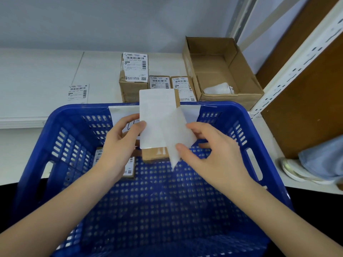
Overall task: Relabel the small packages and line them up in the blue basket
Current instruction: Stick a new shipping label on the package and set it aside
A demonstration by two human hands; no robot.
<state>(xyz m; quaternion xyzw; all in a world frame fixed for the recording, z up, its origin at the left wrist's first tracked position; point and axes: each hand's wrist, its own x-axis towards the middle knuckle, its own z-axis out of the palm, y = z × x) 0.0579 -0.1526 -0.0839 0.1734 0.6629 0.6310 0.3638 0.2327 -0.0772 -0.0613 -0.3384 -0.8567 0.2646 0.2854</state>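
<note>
I see left hand (118, 145) holding small package (155, 154) over blue basket (55, 130), thumb pressing white label (157, 115) | right hand (209, 151) pinching translucent backing strip (176, 138), peeled partway off | one labelled package (130, 169) on basket floor | three labelled boxes (134, 75) on table behind, beside open carton (222, 71)

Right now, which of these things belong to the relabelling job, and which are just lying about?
Part of the job:
- blue basket
- white label, held by the left hand
- backing strip, pinched by the right hand
- small package under the label
- labelled package in the basket
- three labelled packages behind the basket

Lying about:
- open cardboard box
- loose printed label on the table
- shoe
</note>
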